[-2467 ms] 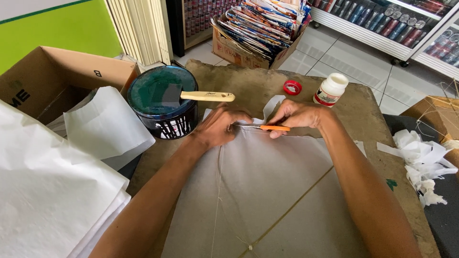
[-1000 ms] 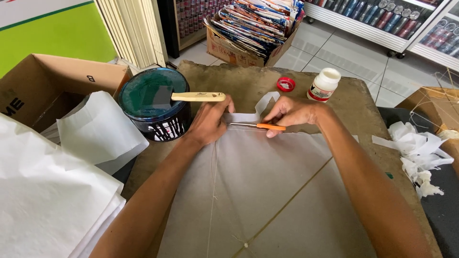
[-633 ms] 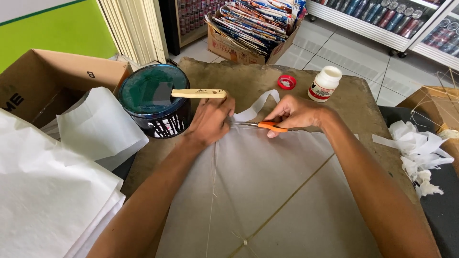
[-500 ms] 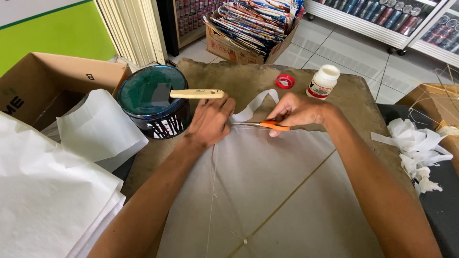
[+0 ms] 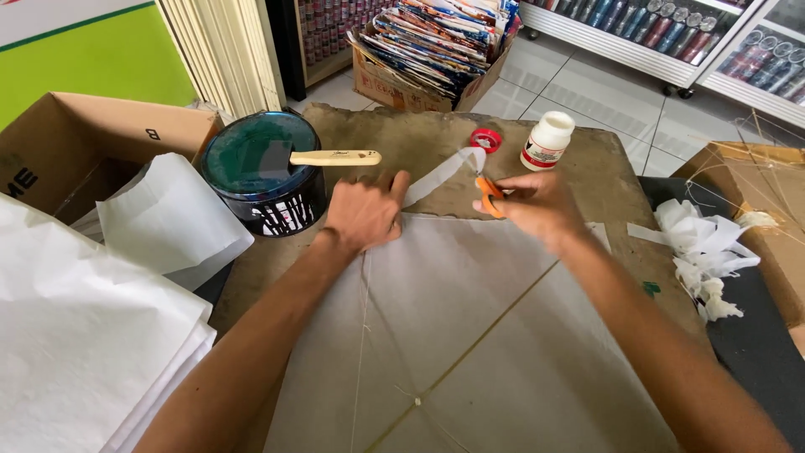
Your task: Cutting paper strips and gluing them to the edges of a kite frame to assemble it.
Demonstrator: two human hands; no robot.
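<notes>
Cut paper strip (image 5: 440,170) now curls up, away from the scissors (image 5: 489,195).

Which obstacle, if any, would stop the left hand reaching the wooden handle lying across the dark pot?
Probably none. The left hand presses the paper sheet just below the wooden handle, which lies across the pot with bare tabletop between them.

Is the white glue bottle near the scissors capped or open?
Open: the white bottle stands upright with no cap, and a red cap lies beside it.
</notes>
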